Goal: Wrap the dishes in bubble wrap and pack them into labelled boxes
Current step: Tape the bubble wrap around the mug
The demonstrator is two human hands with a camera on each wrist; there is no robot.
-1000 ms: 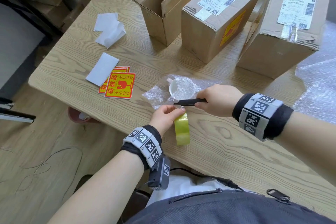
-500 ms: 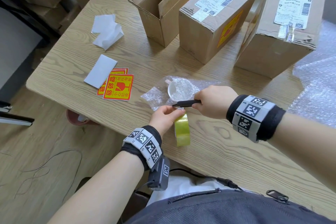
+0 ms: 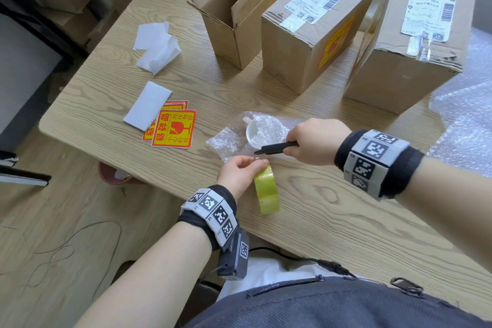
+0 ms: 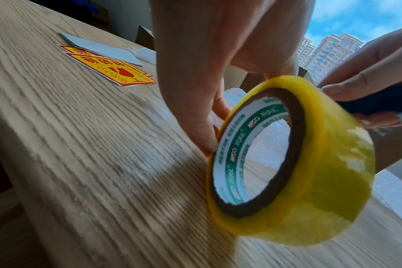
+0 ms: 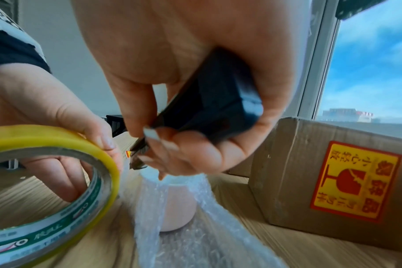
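Observation:
A white cup (image 3: pixel 251 132) (image 5: pixel 174 203) lies in a sheet of bubble wrap (image 3: pixel 229 140) (image 5: pixel 195 235) near the middle of the wooden table (image 3: pixel 346 221). My left hand (image 3: pixel 239 170) (image 4: pixel 195 90) holds a yellow tape roll (image 3: pixel 266 190) (image 4: pixel 310 163) (image 5: pixel 46 181) upright on the table just in front of the cup. My right hand (image 3: pixel 316 141) (image 5: pixel 172 90) grips a black utility knife (image 3: pixel 275 148) (image 5: pixel 213 101), its tip pointing left at the top of the roll, close to my left fingertips.
An open cardboard box (image 3: pixel 234 8) and two taped boxes (image 3: pixel 316 24) (image 3: pixel 415 42) with shipping labels stand at the back. Red-yellow fragile stickers (image 3: pixel 174 128) and white paper sheets (image 3: pixel 157 45) lie to the left. More bubble wrap (image 3: pixel 466 114) is at the right.
Both hands have stayed almost in place; the knife tip has edged slightly nearer the top of the tape roll.

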